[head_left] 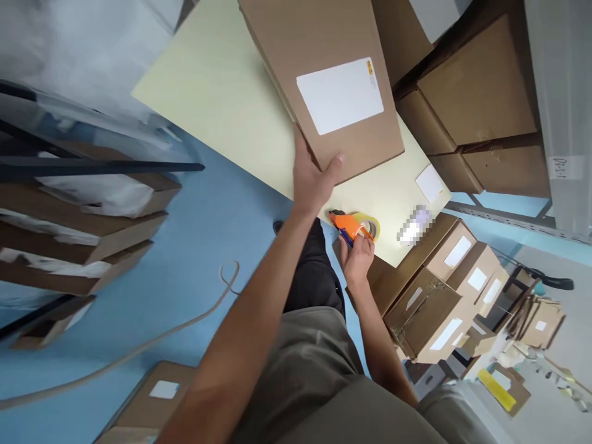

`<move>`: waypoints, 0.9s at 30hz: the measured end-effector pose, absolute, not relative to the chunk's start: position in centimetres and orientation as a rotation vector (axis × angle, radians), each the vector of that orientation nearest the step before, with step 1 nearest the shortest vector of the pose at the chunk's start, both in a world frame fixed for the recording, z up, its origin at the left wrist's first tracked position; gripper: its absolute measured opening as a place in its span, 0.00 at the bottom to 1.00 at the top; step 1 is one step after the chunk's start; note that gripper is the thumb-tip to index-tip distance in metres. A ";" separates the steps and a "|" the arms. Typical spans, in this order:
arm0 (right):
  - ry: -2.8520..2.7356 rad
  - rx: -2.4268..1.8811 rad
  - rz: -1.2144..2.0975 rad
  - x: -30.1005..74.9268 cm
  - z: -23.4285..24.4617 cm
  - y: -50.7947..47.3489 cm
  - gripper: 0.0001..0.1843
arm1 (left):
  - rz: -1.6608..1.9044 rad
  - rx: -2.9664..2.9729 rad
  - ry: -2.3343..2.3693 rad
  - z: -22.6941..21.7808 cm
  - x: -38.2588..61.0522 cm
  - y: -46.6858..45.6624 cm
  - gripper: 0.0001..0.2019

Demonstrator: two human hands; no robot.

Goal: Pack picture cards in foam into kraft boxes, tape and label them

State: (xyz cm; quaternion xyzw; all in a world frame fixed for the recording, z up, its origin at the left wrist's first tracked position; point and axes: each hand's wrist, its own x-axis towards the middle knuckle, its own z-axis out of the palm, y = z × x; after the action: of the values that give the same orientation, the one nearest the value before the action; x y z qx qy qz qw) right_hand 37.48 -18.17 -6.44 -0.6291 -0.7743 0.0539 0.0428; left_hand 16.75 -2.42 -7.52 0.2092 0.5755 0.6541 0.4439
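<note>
A large brown cardboard box [272, 43] with a white label [340, 95] sits at the top of the view over a pale yellow tabletop [222, 111]. My left hand [317, 179] grips its near lower corner, thumb on the labelled face and the other fingers along the side, partly hidden. In my right hand [358, 259] is an orange tape dispenser [343, 221], held by its handle close to the table's near edge. A roll of yellowish tape [375, 225] shows on the dispenser.
A white label sheet [430, 184] and a blurred-out item [415, 225] lie on the table. Shelved cartons [481, 92] stand at right, with more stacked boxes [444, 296] below. Box stacks [92, 234] line the left. A cable [185, 324] crosses the blue floor.
</note>
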 end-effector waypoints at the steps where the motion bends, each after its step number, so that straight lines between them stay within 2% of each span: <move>1: -2.406 -1.900 0.231 36.7 -6.5 -18.3 0.25 | 1.590 0.564 1.416 -7.3 15.3 -2.6 0.61; 4: -2.499 -1.814 0.396 34.3 -6.6 -18.7 0.24 | 1.468 0.680 1.428 -7.0 11.7 -3.3 0.58; 8: -2.497 -1.847 0.430 34.0 -5.8 -19.3 0.24 | 1.346 0.752 1.446 -7.3 9.9 -3.8 0.58; 14: -2.390 -2.115 0.382 43.3 -3.1 -20.3 0.22 | 1.287 0.820 1.477 -7.2 10.4 -3.7 0.55; 20: -2.363 -2.202 0.264 47.8 -2.3 -11.0 0.20 | 1.290 0.819 1.442 -6.1 10.8 -3.3 0.46; 23: -2.437 -2.177 0.255 46.3 -2.1 -4.6 0.27 | 1.369 0.757 1.401 -6.1 11.0 -3.1 0.43; 25: -2.524 -2.139 0.251 45.3 -1.7 -1.8 0.40 | 1.394 0.703 1.389 -6.2 11.0 -2.9 0.42; 27: -2.597 -2.081 0.280 44.8 -1.4 -0.6 0.42 | 1.353 0.677 1.370 -5.9 10.5 -2.6 0.43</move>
State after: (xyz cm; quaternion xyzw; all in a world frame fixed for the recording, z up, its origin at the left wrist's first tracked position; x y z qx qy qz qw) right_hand 44.76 -0.61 -1.36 -0.6201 -0.7738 0.0835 -0.0991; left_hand 10.51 -2.55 -5.87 0.2825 0.5722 0.5651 0.5228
